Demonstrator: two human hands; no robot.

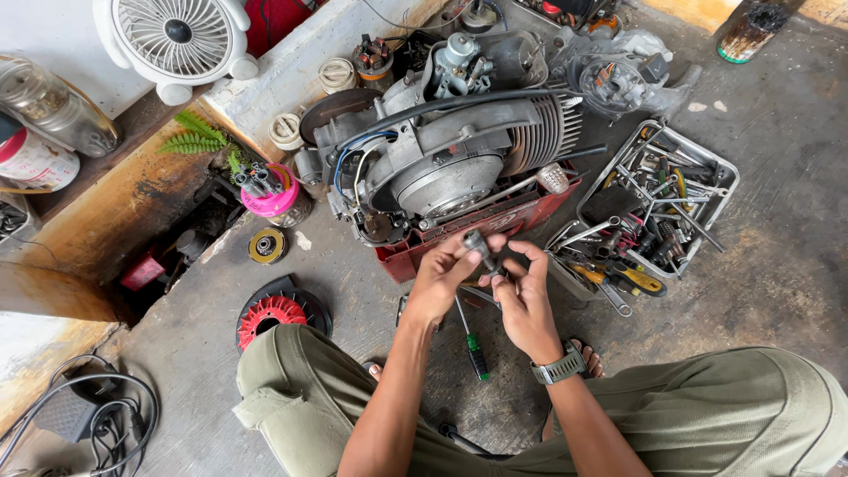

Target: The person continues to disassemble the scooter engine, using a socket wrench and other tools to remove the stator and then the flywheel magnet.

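My left hand [439, 281] and my right hand [523, 300] meet in front of a scooter engine [450, 146] that rests on a red tray [521, 216]. Between the fingers of both hands is a small grey metal socket-like part [478, 246]. The left thumb and fingers grip its upper end, the right fingertips pinch its lower end. A grey watch [560, 368] sits on my right wrist. A green-handled screwdriver [473, 346] lies on the concrete floor just below my hands.
A metal tray of wrenches and tools [655, 205] sits to the right. A red and black flywheel fan [276, 314] lies at left by my knee. A pink cup of bits [269, 194], a white fan [177, 40] and cables [88, 415] are further left.
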